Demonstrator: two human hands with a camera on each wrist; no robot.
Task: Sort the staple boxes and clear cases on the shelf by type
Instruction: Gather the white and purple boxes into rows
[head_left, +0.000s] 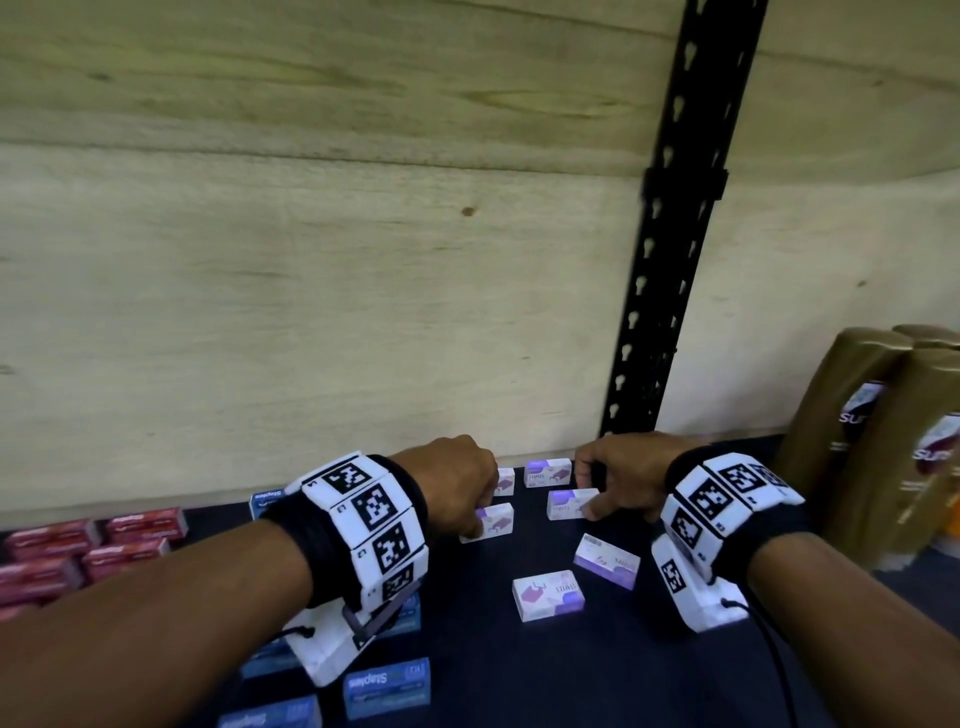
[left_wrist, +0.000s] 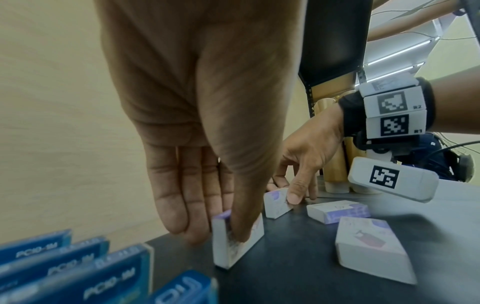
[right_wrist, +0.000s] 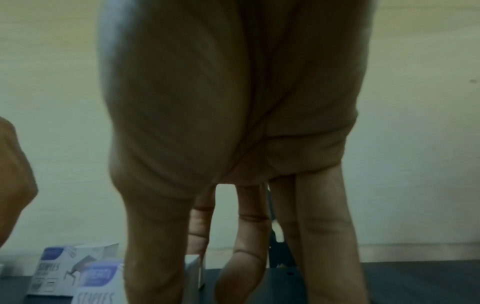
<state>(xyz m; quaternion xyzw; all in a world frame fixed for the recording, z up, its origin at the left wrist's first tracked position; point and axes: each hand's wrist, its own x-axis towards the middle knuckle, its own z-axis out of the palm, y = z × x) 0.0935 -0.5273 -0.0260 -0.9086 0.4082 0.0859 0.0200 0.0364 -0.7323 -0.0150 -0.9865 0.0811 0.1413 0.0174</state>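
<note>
Several white-and-purple staple boxes lie on the dark shelf (head_left: 519, 675). My left hand (head_left: 475, 519) pinches one box (head_left: 496, 522) between thumb and fingers; the left wrist view shows this box (left_wrist: 249, 244) tilted on its edge, with the thumb on its front face. My right hand (head_left: 589, 506) pinches another box (head_left: 563, 503) at its right end, which also shows in the right wrist view (right_wrist: 101, 283). Two more boxes (head_left: 548, 472) stand by the back wall. Loose ones lie nearer me (head_left: 607, 561) (head_left: 548, 595).
Blue staple boxes (head_left: 387, 686) lie in a group under my left forearm. Red boxes (head_left: 52, 551) are stacked at far left. Gold bottles (head_left: 883, 441) stand at right. A black shelf post (head_left: 665, 260) rises at the plywood back wall.
</note>
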